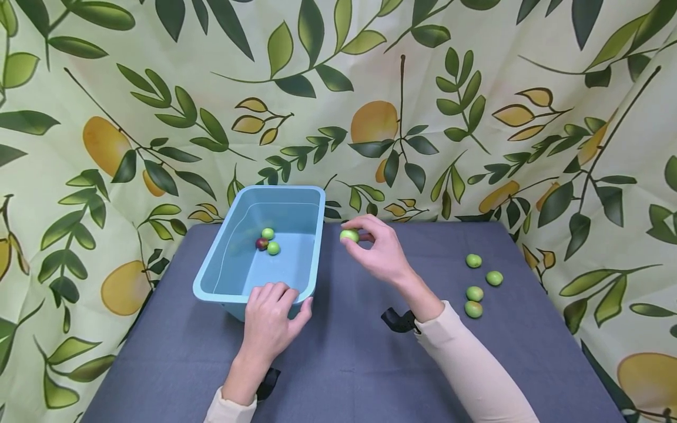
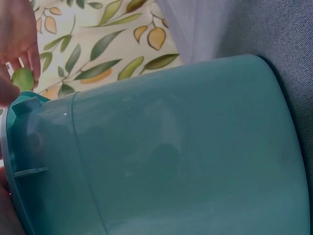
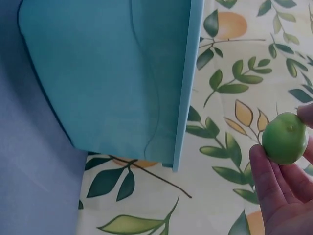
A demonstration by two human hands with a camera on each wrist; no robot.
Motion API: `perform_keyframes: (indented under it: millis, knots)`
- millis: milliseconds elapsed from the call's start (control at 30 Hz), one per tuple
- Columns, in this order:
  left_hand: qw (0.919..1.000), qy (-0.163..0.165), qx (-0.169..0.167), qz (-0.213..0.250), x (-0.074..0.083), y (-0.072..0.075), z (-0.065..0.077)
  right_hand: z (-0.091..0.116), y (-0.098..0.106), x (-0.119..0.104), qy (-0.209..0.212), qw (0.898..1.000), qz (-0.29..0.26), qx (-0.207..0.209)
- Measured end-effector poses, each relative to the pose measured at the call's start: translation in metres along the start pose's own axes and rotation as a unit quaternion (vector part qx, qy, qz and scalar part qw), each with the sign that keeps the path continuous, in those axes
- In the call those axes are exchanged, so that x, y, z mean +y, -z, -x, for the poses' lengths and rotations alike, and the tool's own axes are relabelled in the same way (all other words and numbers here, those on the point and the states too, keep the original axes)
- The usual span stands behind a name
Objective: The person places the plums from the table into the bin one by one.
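Observation:
My right hand pinches a green plum between thumb and fingertips, above the table just right of the blue plastic tub. Up close in the right wrist view, the held plum is smooth and round. With its fingers over the near rim, my left hand grips the tub at its front right corner. Inside the tub lie two green plums and one dark red plum, close together. The tub's outer wall fills most of the left wrist view.
Several green plums, some with a reddish blush, lie loose on the right side of the dark grey tablecloth. Behind the table hangs a leaf-and-fruit patterned cloth. Dark straps sit at both wrists.

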State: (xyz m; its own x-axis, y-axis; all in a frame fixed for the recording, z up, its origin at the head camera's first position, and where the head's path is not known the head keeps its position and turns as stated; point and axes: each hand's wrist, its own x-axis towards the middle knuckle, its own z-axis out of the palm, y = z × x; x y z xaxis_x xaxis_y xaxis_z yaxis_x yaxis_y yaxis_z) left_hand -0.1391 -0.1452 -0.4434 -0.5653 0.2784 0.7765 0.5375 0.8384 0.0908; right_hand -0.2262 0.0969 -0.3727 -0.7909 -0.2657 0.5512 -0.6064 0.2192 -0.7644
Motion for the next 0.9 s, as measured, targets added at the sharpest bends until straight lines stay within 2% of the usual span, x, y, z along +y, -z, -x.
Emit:
perform_keyframes:
  millis: [733, 900]
  knots:
    - [0.9999, -0.007, 0.008, 0.001, -0.001, -0.002, 0.001, -0.005, -0.05, -0.001, 0.014, 0.999, -0.01, -0.045]
    - [1.0, 0.0, -0.005, -0.006, 0.0, -0.002, 0.001, -0.005, -0.061, 0.0, 0.024, 0.998, -0.003, -0.056]
